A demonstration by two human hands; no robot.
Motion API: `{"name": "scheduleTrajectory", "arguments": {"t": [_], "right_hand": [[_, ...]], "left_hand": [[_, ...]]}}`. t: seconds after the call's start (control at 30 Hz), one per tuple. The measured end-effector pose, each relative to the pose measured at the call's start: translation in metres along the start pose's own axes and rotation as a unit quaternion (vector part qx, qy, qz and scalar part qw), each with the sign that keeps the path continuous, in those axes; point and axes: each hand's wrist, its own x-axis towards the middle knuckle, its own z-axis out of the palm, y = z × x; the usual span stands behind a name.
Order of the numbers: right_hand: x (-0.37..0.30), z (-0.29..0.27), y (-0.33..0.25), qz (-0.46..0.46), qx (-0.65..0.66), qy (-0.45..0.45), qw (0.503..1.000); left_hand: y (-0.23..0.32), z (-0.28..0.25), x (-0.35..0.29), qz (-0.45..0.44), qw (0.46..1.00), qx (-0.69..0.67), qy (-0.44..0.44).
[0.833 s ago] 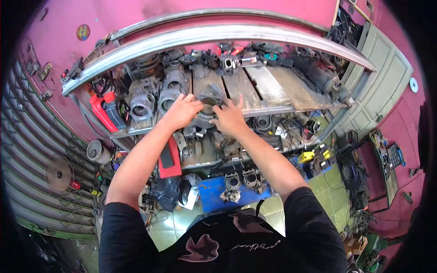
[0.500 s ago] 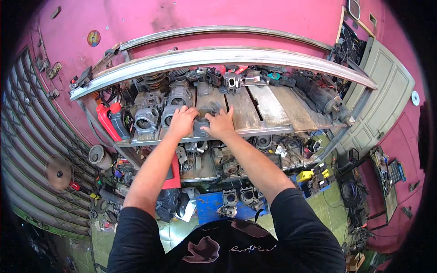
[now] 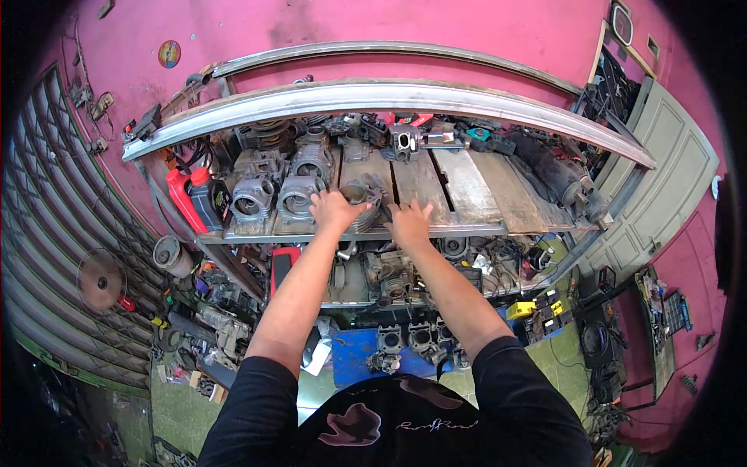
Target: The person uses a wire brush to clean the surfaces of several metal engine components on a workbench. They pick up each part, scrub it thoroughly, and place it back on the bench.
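A grey finned engine cylinder (image 3: 364, 193) stands near the front edge of the wooden shelf (image 3: 412, 187), between my hands. My left hand (image 3: 334, 212) is at its left side, fingers spread and thumb stretched across toward the cylinder; whether the thumb touches it I cannot tell. Just right of the cylinder, my right hand (image 3: 410, 224) has its fingers spread over the boards, with nothing in it. Left of my left hand, similar cylinders stand in rows, among them a front one with a round bore (image 3: 299, 199) and another (image 3: 253, 199) at the shelf's left end.
A metal rail (image 3: 389, 95) runs above the shelf. Red (image 3: 184, 201) and black (image 3: 208, 201) bottles stand at its left end. A dark cylindrical part (image 3: 556, 173) lies at the right. Below are a lower shelf of parts and a blue mat (image 3: 354, 354) with more cylinders.
My right hand has come off the cylinder and moved right, its fingers spreading. My left hand has shifted slightly right and nearer, and its fingers are opened out. The view has shifted a little.
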Motion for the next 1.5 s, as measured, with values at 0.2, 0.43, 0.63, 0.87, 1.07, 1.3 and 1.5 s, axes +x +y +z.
{"name": "scheduleTrajectory", "arguments": {"t": [0.2,0.43,0.63,0.87,1.07,1.3,1.5], "right_hand": [[-0.007,-0.018,0.014,0.072,0.028,-0.031,0.996],[-0.021,0.024,0.080,0.223,0.321,0.004,0.921],[-0.040,-0.015,0.050,0.179,0.161,0.042,0.970],[-0.044,0.011,0.051,0.164,0.111,0.061,0.978],[-0.079,0.008,0.042,0.178,0.181,0.082,0.964],[-0.142,0.010,-0.017,0.057,0.147,0.289,0.944],[-0.140,0.011,-0.042,-0.012,0.070,0.305,0.950]], "left_hand": [[0.004,-0.018,0.014,0.019,0.993,0.066,-0.098],[-0.003,-0.002,0.073,0.159,0.964,0.044,-0.207],[-0.006,0.004,0.096,0.149,0.941,0.154,-0.262],[-0.002,-0.007,0.075,0.181,0.946,0.146,-0.226],[-0.008,-0.012,0.019,0.250,0.965,0.047,-0.065],[-0.021,-0.011,-0.007,0.236,0.972,0.017,0.002],[-0.024,-0.011,-0.021,0.252,0.968,-0.005,0.013]]}}
